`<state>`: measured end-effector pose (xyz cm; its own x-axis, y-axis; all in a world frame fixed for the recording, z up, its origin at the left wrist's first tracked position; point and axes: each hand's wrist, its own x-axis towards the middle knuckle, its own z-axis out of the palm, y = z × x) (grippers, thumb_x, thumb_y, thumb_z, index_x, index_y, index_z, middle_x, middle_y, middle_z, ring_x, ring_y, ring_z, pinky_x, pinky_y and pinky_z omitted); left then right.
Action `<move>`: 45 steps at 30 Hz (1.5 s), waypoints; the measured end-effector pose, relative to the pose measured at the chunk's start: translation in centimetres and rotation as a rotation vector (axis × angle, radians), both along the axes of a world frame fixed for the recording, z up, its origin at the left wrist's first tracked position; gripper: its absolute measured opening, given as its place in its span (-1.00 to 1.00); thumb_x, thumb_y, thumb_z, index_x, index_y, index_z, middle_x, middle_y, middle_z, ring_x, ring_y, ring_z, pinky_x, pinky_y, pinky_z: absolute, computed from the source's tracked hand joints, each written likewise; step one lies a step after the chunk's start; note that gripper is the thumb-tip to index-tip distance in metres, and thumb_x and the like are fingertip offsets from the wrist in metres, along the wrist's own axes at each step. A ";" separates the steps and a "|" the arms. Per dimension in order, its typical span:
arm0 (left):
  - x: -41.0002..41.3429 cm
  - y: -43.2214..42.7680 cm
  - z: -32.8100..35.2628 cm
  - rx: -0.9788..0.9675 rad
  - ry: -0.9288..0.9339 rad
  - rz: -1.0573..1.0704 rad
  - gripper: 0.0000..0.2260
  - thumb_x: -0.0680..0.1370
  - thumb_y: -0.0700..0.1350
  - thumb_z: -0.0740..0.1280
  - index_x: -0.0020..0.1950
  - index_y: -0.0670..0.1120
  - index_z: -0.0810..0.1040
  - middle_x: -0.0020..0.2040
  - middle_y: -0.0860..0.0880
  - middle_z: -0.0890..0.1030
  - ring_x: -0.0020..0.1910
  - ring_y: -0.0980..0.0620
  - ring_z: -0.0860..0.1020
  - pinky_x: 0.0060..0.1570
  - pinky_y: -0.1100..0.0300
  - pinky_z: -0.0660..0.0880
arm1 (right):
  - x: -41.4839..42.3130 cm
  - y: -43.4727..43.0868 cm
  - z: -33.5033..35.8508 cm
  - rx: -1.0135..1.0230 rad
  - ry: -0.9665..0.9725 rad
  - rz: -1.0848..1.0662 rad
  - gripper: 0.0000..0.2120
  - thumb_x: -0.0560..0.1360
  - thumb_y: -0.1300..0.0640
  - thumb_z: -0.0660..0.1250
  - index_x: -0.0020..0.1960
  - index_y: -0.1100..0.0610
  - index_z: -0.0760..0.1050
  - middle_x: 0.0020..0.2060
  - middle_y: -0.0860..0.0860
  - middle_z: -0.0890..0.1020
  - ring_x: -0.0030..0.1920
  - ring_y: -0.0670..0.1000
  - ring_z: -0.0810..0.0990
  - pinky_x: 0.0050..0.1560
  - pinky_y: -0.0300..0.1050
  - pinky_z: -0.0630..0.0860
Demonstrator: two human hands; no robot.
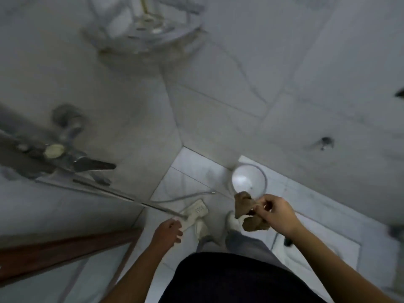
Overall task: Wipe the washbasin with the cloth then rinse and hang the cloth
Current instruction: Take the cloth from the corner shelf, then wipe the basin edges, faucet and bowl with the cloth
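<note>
A crumpled brown cloth [246, 207] hangs from my right hand [276, 215], whose fingers pinch it at about waist height over the tiled floor. My left hand [168, 234] is lower and to the left, closed around the handle of a white hand shower head [195, 212] that trails a thin hose. No washbasin is clearly in view. The picture is blurred.
A metal tap with a lever [65, 149] juts from the left wall. A corner wire shelf [144, 29] hangs high up. A white round bucket [248, 178] stands on the floor in the corner. A wooden door frame [65, 252] runs at lower left.
</note>
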<state>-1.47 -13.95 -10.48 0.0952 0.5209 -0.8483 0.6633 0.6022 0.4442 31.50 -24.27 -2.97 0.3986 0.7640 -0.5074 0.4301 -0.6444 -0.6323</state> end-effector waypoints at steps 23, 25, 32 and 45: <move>12.0 -6.5 2.9 0.057 0.116 -0.468 -0.85 0.59 -0.20 0.27 -0.12 -0.21 0.58 -0.22 -0.21 0.65 -0.39 -0.10 0.57 -0.35 0.21 0.40 | -0.5 -30.9 -1.6 0.158 0.077 -0.834 -0.90 0.49 0.15 0.45 -0.21 0.10 0.61 -0.32 0.03 0.67 -0.28 0.01 0.64 -0.22 -0.07 0.58; 16.0 -7.4 2.9 0.066 0.090 -0.607 -0.82 0.61 -0.17 0.25 -0.08 -0.23 0.58 -0.22 -0.22 0.65 -0.39 -0.11 0.58 -0.33 0.20 0.40 | -0.9 -33.2 -1.0 0.164 0.035 -0.948 -0.90 0.48 0.15 0.46 -0.21 0.09 0.60 -0.32 0.03 0.67 -0.30 -0.03 0.62 -0.26 -0.17 0.55; 30.1 -13.0 2.7 0.047 0.000 -1.200 -0.81 0.64 -0.16 0.23 -0.09 -0.20 0.55 -0.22 -0.19 0.62 -0.37 -0.08 0.52 -0.37 0.21 0.36 | -8.5 -40.0 -2.5 0.013 0.002 -1.445 -0.87 0.47 0.09 0.47 -0.19 0.11 0.59 -0.30 0.03 0.66 -0.25 -0.01 0.62 -0.27 -0.12 0.47; 34.1 -34.2 2.9 -0.034 -0.096 -2.105 -0.77 0.67 -0.11 0.22 0.01 -0.24 0.59 -0.14 -0.20 0.66 -0.30 -0.10 0.57 -0.29 0.17 0.43 | -38.8 -38.8 -6.6 -0.105 0.183 -2.458 -0.80 0.50 0.14 0.45 -0.24 0.23 0.58 -0.35 0.12 0.66 -0.27 0.15 0.64 -0.22 0.05 0.56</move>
<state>32.67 -48.17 -7.59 0.4120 -0.4161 -0.8107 0.1725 -0.8380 0.5177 -7.27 -63.10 -9.55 0.0989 -0.7862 -0.6100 -0.8089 0.2936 -0.5095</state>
